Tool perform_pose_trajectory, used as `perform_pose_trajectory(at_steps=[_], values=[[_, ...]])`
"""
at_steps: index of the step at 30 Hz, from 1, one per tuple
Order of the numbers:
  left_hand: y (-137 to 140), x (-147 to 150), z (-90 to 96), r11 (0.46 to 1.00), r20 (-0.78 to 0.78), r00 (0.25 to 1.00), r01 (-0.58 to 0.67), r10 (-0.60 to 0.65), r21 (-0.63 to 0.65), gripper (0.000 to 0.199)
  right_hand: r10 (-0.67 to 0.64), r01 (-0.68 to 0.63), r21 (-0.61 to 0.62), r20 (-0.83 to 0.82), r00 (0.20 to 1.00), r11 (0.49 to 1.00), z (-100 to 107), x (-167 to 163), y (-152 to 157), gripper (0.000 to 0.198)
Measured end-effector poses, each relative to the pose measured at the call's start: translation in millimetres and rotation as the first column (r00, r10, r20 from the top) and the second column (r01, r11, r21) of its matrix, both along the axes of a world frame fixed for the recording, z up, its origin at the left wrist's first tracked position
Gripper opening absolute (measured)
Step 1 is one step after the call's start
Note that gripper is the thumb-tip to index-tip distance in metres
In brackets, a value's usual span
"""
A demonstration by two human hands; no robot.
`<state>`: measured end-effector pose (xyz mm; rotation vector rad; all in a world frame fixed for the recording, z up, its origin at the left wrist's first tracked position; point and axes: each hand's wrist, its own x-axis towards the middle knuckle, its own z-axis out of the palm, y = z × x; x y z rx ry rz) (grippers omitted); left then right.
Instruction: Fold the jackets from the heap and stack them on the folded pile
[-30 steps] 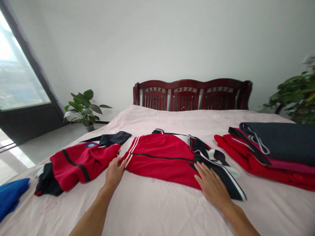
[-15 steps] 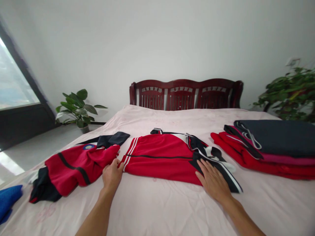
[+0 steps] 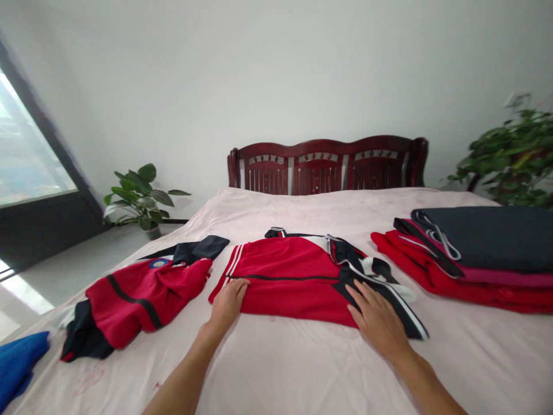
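Observation:
A red zip jacket [image 3: 285, 259] with a black and white shoulder part and white-striped hem lies flat before me, its hem toward the left. My left hand [image 3: 228, 302] rests on the near corner by the hem, fingers close together and lying on the cloth. Over the black shoulder panel at the other end, my right hand [image 3: 378, 320] is spread flat, palm down. Dark sleeves with white stripes are bunched at the jacket's right. Left of it lies a second, crumpled red and black garment [image 3: 129, 302] with a round badge.
A stack of folded clothes [image 3: 488, 242], dark on top and red below, sits on the right of the bed [image 3: 276, 369]. A blue cloth [image 3: 21, 363] lies at the left edge. Behind are a wooden headboard [image 3: 317, 167] and potted plants [image 3: 142, 199] on either side.
My left hand has let go of the hem's edge and moved right onto the jacket's near side. My right hand stays flat on the shoulder panel. The view has shifted slightly.

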<state>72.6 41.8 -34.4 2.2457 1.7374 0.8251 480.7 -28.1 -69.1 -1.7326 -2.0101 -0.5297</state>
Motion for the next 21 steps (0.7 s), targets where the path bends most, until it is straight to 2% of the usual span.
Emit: perform_pose_trajectory(at_steps=[3,6,10,12,15,18,21], values=[[17.7,-3.8,1.8,0.998,-0.037,0.999,-0.01,0.008,-0.062,0.031,0.106,-0.107,0.066,0.008,0.994,0.992,5.2,-2.8,-4.0,0.038],[29.4,-6.4,8.1,0.993,-0.101,0.994,0.032,-0.044,-0.116,0.021,0.258,-0.252,0.098,-0.049,0.965,0.963,14.7,-24.3,-11.5,0.037],[30.2,-0.1,16.6,0.985,-0.203,0.974,0.068,-0.1,-0.158,0.012,0.455,-0.468,-0.071,-0.145,0.879,0.881,32.5,-83.5,-16.4,0.026],[27.3,4.2,20.2,0.982,-0.251,0.961,0.073,-0.116,-0.172,0.008,0.463,-0.485,-0.143,-0.165,0.871,0.863,39.7,-113.3,-12.4,0.02],[23.4,8.6,26.7,0.981,-0.316,0.94,0.071,-0.126,-0.18,0.008,0.427,-0.453,-0.222,-0.156,0.891,0.864,43.3,-141.1,0.0,0.019],[23.1,10.8,34.7,0.987,-0.36,0.928,0.044,-0.098,-0.155,0.015,0.388,-0.42,-0.272,-0.165,0.907,0.866,37.9,-147.9,11.4,0.008],[26.3,14.0,38.9,0.993,-0.381,0.924,-0.017,-0.03,-0.118,0.02,0.416,-0.461,-0.275,-0.209,0.885,0.844,30.3,-145.2,16.3,0.004]])
